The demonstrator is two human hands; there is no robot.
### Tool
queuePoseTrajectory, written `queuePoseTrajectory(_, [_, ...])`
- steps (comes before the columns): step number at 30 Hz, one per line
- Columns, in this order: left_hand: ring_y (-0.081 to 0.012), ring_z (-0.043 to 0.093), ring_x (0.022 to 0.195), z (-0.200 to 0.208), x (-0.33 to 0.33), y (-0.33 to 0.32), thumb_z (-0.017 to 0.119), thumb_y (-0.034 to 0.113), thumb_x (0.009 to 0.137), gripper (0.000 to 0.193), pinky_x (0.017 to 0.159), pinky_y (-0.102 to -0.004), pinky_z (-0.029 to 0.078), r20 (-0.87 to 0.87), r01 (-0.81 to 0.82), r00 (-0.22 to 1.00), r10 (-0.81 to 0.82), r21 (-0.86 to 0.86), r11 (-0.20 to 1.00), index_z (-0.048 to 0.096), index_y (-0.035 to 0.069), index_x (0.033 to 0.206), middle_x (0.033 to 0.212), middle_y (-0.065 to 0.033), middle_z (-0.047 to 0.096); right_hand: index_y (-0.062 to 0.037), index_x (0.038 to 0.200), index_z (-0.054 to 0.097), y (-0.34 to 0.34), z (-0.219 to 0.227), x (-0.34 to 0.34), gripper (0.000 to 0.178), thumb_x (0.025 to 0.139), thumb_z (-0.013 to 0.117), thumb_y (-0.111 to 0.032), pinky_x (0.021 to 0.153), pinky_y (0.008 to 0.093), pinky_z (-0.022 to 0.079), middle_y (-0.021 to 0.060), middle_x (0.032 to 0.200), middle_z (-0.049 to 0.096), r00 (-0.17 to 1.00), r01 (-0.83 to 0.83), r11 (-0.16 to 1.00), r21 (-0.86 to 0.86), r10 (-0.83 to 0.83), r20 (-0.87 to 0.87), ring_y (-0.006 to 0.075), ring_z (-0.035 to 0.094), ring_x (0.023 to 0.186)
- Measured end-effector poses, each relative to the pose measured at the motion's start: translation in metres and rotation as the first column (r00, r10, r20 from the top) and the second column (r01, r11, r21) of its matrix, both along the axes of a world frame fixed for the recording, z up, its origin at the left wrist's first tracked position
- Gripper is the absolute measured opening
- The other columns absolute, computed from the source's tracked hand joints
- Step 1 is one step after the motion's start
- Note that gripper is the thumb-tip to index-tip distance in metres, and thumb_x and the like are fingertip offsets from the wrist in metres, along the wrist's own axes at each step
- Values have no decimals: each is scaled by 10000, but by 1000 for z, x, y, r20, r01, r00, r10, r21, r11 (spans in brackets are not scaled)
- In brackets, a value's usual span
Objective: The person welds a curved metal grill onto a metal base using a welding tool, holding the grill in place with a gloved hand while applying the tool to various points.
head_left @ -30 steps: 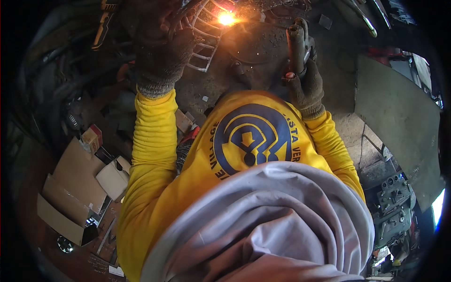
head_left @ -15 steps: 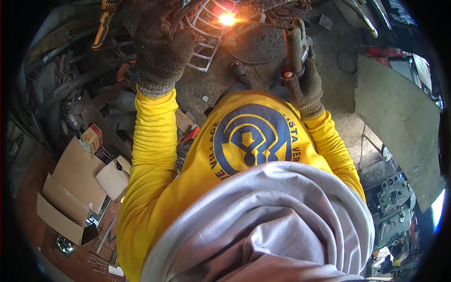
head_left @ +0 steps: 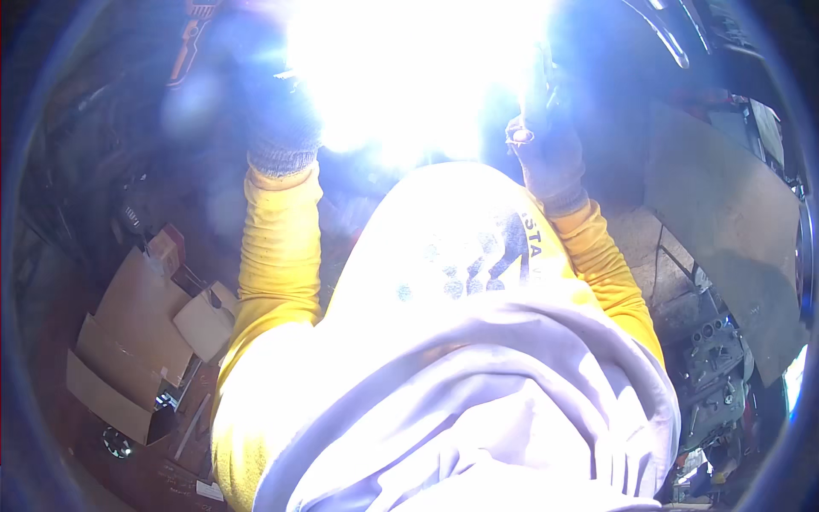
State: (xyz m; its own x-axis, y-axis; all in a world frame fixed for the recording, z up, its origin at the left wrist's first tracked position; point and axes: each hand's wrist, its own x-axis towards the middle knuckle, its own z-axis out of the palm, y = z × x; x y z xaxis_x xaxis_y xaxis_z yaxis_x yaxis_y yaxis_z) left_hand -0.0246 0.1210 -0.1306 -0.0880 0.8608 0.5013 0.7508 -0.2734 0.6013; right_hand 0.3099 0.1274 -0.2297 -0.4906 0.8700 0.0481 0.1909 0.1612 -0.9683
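A blinding white-blue welding glare [head_left: 409, 68] fills the upper middle and hides the workpiece. My right hand [head_left: 553, 162], in a dark knitted glove, is closed round an electrode holder [head_left: 535, 107] on the right side of the glare. One bare fingertip shows through the glove. On the left side of the glare is my left hand [head_left: 286, 128], gloved too. Its fingers are lost in shadow and glare. The pale barred metal frame beside it half a second ago cannot be made out now.
An orange-and-black tool [head_left: 192, 43] is at upper left. Opened cardboard boxes [head_left: 141, 316] lie at lower left. A large flat sheet [head_left: 725, 230] leans on the right, above a grey metal machine part [head_left: 717, 375].
The small orange glow has flared into a huge white-blue arc that washes out the metal frame, floor and shirt front. Both forearms have kept nearly the same place.
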Motion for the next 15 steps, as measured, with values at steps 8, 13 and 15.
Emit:
queuePoseTrajectory(8, [-228,632,1138,-6,8,-9,698,161,918,494,969,-344,530,-347,-88,935,78,-15,996,546,28,1369,1328,-152,611,28,1378,459,-7,-11,2,494,981,653,-191,721,284,520,66,973,627,972,134,980,-148,-159,-175,136,619,845])
queuePoseTrajectory(13, [-229,622,1158,-4,13,-11,689,176,927,498,984,-342,520,-509,-141,854,112,-20,990,539,27,1378,1344,-151,602,51,1429,426,-2,-11,10,601,1005,645,-314,738,265,514,83,1049,641,962,162,986,-33,-166,-219,134,619,828])
queuePoseTrajectory(15, [-230,619,1166,-4,13,-10,685,182,930,500,990,-341,516,-560,-166,818,127,-18,986,537,27,1382,1350,-151,599,64,1430,419,-7,2,11,612,1010,631,-327,732,267,520,87,1057,645,974,153,986,-72,-163,-159,131,619,807])
